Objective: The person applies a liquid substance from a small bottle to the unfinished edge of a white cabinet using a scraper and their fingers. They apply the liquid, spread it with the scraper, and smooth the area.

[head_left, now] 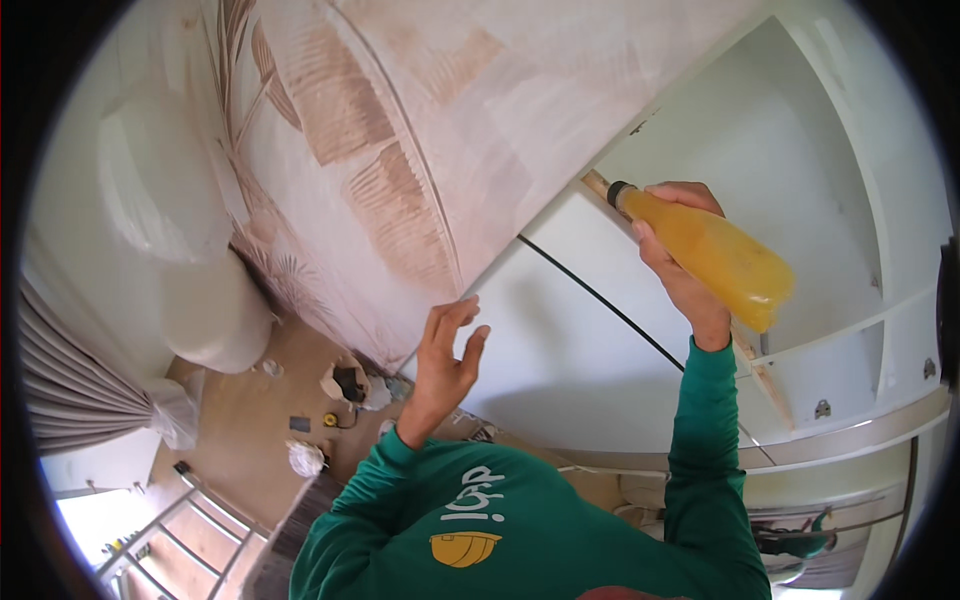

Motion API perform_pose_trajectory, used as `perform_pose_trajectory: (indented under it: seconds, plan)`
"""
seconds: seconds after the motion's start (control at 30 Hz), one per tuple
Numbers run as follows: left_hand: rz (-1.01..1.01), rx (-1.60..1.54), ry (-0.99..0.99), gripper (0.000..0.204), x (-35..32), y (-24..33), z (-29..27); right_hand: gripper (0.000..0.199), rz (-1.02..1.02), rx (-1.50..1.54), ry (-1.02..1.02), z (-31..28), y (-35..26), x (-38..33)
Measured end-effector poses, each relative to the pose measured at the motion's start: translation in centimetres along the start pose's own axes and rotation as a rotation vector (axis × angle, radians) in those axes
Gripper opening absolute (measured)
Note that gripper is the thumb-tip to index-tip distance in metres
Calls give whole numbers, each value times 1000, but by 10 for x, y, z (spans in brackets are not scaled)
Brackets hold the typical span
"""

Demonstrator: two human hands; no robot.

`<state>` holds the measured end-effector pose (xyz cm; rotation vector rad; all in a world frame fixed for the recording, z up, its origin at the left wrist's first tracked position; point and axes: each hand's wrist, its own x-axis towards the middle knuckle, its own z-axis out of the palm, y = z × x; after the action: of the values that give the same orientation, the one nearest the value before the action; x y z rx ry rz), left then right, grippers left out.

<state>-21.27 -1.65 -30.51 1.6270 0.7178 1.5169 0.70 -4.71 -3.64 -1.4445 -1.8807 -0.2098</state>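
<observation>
In my right hand (672,262) is a plastic bottle (735,258) of yellow-orange colour with a black cap. My fingers wrap round it near the neck, and it lies tilted with the cap toward the upper left. The cap end is close to the edge of a wall covering (520,120) with pale pink and brown leaf patterns. My left hand (445,355) is raised beside the lower part of that edge, fingers apart and loosely bent, holding nothing. Whether its fingertips touch the edge I cannot tell.
White cabinet panels (560,310) with a dark gap adjoin the wall covering; an open white compartment (800,170) lies at right. Far below on the left are a metal ladder frame (185,540), a tape measure (330,419), a bundled curtain (80,370) and a plastic-wrapped object (215,310).
</observation>
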Motion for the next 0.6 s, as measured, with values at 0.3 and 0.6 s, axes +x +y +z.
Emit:
perform_pose_trajectory:
  seconds: [0.3,0.6]
  plan:
    - [-140,52,44,49,-23,-25,-37,32,-11,-140,-96,2,-15,19]
    - [-179,53,80,51,-38,-44,-59,34,278,205,126,9,-3,14]
